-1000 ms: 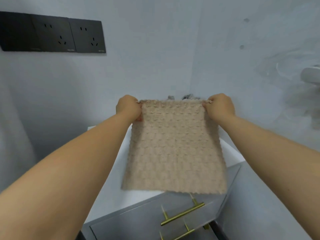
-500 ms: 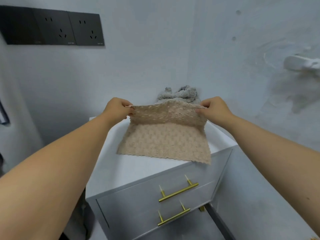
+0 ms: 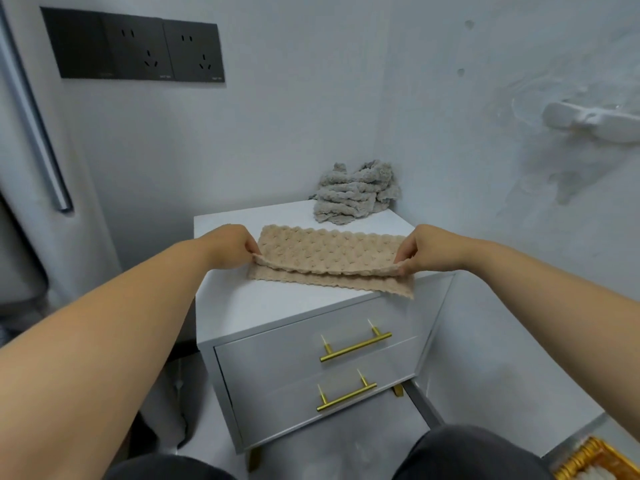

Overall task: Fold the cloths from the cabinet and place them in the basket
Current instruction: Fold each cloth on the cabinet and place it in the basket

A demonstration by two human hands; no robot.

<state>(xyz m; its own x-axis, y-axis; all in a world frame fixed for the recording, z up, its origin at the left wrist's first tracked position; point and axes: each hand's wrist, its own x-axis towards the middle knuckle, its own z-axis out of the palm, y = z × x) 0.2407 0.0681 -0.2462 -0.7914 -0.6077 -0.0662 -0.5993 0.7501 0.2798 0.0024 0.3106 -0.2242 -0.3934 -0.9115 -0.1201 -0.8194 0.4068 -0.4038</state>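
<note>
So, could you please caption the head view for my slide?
Left hand and right hand fold the beige cloth on the cabinet, grey cloth behind.

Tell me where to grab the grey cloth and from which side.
Best pinch a raised ridge on top of the grey cloth, coming from above and in front: it lies crumpled in a heap at the back right of the cabinet top, with walls close behind and to its right.

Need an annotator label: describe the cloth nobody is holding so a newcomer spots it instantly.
Find the grey two-drawer cabinet with brass handles. At the back right corner of its white top sits the grey cloth, a crumpled fluffy heap. Unlike the beige cloth in front, it is bunched, not flat, and no hand touches it.
</note>
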